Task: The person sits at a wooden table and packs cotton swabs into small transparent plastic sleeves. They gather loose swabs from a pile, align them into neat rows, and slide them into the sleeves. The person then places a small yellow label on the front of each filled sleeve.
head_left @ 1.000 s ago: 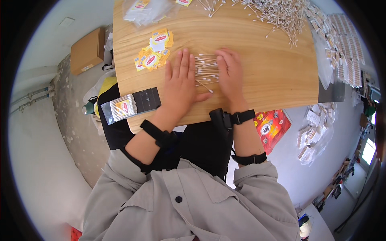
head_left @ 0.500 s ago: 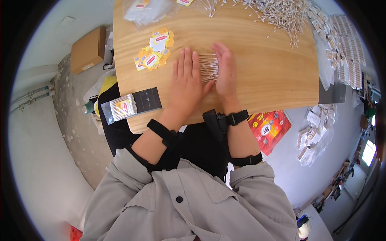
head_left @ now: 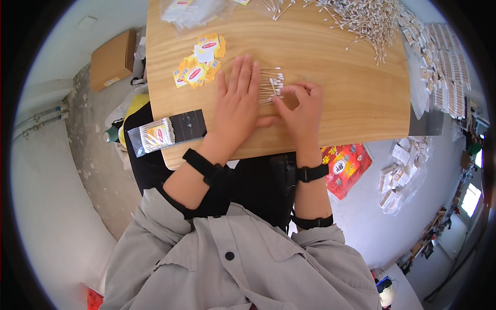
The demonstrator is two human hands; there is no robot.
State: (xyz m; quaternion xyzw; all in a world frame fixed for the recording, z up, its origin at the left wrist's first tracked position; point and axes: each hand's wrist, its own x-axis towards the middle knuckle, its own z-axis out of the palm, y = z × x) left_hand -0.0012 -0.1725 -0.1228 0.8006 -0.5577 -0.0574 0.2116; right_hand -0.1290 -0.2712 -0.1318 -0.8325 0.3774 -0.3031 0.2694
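There's room from the right hand (head_left: pixel 305 109) to the table's right edge (head_left: pixel 400 111); a swab heap (head_left: pixel 369 25) blocks the far corner.

Down from the wearer's head, the wooden table (head_left: pixel 356 98) is viewed from close above! The grey shirt (head_left: pixel 227 274) is caught along the lower edge, fisheye-wide.

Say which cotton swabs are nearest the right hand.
The small bunch between the left hand and right hand; the big heap and the packaged swabs lie farther away.
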